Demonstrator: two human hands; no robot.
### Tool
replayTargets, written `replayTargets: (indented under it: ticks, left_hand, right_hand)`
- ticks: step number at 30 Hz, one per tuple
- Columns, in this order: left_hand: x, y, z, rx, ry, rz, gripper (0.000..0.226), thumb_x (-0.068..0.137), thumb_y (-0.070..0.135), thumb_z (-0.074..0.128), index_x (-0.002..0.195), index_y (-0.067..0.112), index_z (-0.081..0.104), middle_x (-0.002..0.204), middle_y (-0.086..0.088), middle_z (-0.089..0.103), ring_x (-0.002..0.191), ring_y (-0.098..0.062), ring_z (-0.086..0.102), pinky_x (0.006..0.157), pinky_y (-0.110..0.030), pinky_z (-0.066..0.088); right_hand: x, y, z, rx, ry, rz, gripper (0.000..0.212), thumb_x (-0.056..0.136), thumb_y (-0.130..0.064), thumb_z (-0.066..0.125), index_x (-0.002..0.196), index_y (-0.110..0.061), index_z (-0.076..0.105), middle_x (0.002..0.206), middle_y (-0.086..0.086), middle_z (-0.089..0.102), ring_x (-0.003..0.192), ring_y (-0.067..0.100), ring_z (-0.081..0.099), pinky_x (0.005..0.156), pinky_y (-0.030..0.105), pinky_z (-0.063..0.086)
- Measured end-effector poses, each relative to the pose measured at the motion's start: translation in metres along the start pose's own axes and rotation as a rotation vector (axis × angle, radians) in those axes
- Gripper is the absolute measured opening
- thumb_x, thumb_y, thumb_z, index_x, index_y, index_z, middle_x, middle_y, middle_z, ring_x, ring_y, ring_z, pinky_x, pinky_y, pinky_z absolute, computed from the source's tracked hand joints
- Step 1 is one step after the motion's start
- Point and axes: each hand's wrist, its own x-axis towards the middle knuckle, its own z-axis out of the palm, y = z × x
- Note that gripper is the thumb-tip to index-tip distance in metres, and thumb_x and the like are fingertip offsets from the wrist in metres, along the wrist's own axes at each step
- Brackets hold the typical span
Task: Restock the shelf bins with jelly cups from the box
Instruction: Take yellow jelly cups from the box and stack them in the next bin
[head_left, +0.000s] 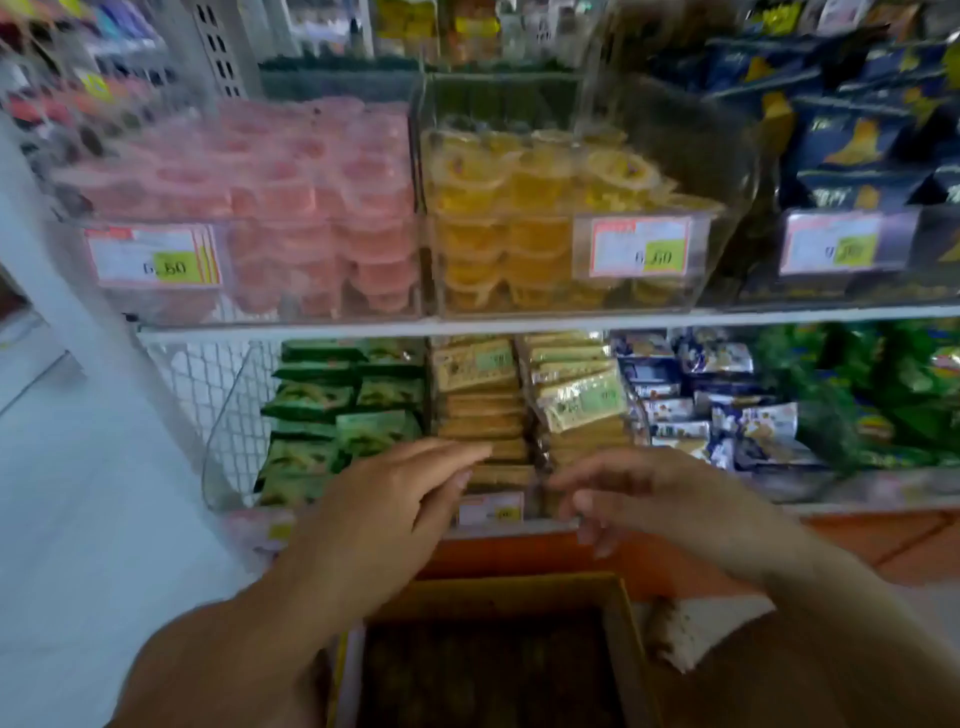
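Left hand (384, 514) and right hand (639, 493) hover empty, fingers loosely spread, above the box (498, 590); pink jelly cups (291, 197) and yellow jelly cups (498, 208) sit binned at the upper shelf (467, 327) front edge; fetching step, next likely a reach into the box.

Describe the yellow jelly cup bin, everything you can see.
The yellow jelly bin is a clear, hard-plastic box on the upper shelf, between the pink jelly bin and dark blue snack bags. Stacked yellow cups fill it past its front wall. A price tag hangs on its front right. Both the left hand and right hand hover below, off it.
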Motion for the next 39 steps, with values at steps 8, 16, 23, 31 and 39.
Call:
replayTargets:
  ticks: [8, 16, 23, 31, 39]
  left_hand:
    - [-0.104, -0.101, 0.191, -0.125, -0.648, -0.558, 0.039, 0.102, 0.029, 0.044, 0.14, 0.027, 0.049, 0.142, 0.001, 0.051, 0.125, -0.018, 0.051, 0.099, -0.029, 0.043]
    - [-0.158, -0.151, 0.285, -0.322, -0.823, -0.825, 0.043, 0.102, 0.026, 0.045, 0.144, 0.015, 0.043, 0.152, -0.007, 0.037, 0.136, -0.023, 0.039, 0.1, -0.018, 0.032]
    - [-0.171, -0.174, 0.303, -0.368, -0.84, -0.968, 0.041, 0.102, 0.033, 0.043, 0.14, 0.018, 0.049, 0.147, -0.008, 0.045, 0.134, -0.026, 0.041, 0.11, -0.031, 0.029]
    - [-0.181, -0.175, 0.311, -0.346, -0.935, -0.944, 0.049, 0.097, 0.02, 0.054, 0.144, 0.021, 0.041, 0.151, -0.007, 0.039, 0.137, -0.025, 0.037, 0.109, -0.03, 0.03]
    - [-0.189, -0.172, 0.316, -0.393, -0.838, -1.041, 0.062, 0.091, 0.019, 0.063, 0.146, 0.023, 0.036, 0.149, -0.007, 0.04, 0.137, -0.027, 0.038, 0.112, -0.034, 0.032]
  right_hand:
    - [0.045, 0.261, 0.098, 0.152, 0.104, 0.783, 0.017, 0.098, -0.011, 0.051, 0.109, -0.007, 0.064, 0.107, 0.013, 0.066, 0.098, 0.026, 0.062, 0.097, 0.045, 0.051]
    - [0.07, 0.37, 0.134, 0.354, 0.229, 1.004, 0.027, 0.1, -0.014, 0.048, 0.125, -0.009, 0.057, 0.119, 0.014, 0.061, 0.11, 0.036, 0.061, 0.098, 0.054, 0.048]
    - [0.108, 0.402, 0.156, 0.25, 0.065, 0.951, 0.032, 0.098, -0.002, 0.046, 0.127, -0.012, 0.056, 0.105, 0.012, 0.06, 0.087, 0.025, 0.06, 0.074, 0.036, 0.051]
    - [0.106, 0.423, 0.128, -0.812, 0.284, 0.698, 0.047, 0.086, -0.026, 0.065, 0.128, -0.012, 0.053, 0.139, 0.025, 0.035, 0.126, 0.043, 0.035, 0.108, 0.044, 0.027]
    - [0.109, 0.469, 0.114, -0.643, -0.001, 0.729, 0.083, 0.081, -0.037, 0.072, 0.149, -0.023, 0.027, 0.156, 0.012, 0.012, 0.141, 0.028, 0.013, 0.11, 0.03, 0.018]
